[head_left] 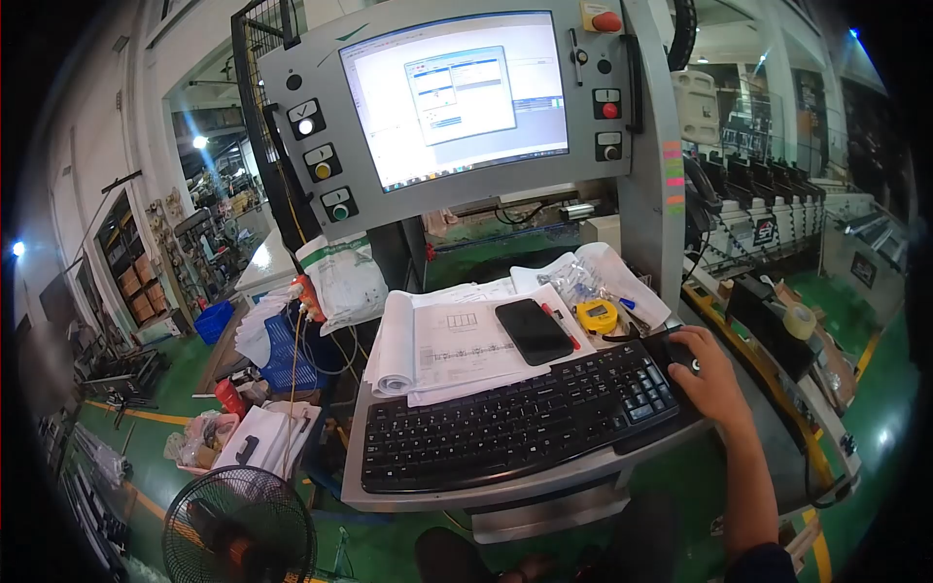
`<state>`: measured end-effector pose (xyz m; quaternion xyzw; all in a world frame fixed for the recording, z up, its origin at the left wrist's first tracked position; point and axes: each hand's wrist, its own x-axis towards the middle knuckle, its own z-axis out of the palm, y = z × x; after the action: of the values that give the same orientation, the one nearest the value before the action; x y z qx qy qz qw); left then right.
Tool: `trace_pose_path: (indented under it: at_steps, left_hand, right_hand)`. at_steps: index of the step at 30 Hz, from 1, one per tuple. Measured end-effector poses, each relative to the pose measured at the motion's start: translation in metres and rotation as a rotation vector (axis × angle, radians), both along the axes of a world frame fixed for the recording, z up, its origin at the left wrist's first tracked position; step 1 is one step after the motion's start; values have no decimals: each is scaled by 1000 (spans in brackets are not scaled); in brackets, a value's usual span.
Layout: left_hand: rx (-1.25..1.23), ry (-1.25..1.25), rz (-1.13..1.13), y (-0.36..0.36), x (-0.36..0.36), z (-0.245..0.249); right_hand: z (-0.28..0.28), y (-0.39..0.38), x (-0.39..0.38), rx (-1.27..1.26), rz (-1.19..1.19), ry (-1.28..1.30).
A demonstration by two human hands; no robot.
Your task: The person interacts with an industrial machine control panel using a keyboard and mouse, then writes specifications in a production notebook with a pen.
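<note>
My right hand (708, 377) rests over a dark computer mouse (683, 354), its fingers curved round it, at the right end of a black keyboard (515, 416). The keyboard lies along the front of a grey shelf (408, 497). Behind it are printed drawings (457, 340) with a rolled left edge, a black phone (535, 331), a red pen (567, 330) and a yellow round device (596, 316). Above, a lit monitor (457, 97) shows a dialog window. My left hand cannot be seen.
A red knob (606, 21) and several push buttons flank the monitor. A black fan (238, 530) stands at the lower left, near a blue basket (294, 355) and a pink basket (202, 439). A tape roll (800, 322) sits at the right, near machinery.
</note>
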<state>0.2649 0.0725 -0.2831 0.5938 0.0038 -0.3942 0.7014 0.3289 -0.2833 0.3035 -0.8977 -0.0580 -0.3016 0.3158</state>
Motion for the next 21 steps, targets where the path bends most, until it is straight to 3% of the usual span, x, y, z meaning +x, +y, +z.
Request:
trace_pose_path:
  at_steps: [2,5,8,11,14,17,20,21]
  left_hand:
    - [365,-527,-270,2,0,-3]
    - [356,-529,-275,1,2,3]
    - [194,-6,-153,-1,-1,2]
    - [437,-374,-270,2,3,1]
    - [189,-36,-48,1,-3,0]
    - [279,-199,-176,4,-1,1]
    - [168,-37,-100,2,-3,11]
    - [293,-168,-205,2,-3,18]
  right_hand:
    - [-1,-1,0,-9,3,-4]
    - [1,1,0,-5,-5,-3]
    - [0,0,0,-13,-2,-4]
    - [3,3,-2,29,7,15]
    - [1,1,0,22,1,-5]
    - [-2,-2,2,-17,4,-1]
    - [-1,-1,1,-5,4,10]
    - [-2,-1,2,-8,6,-8]
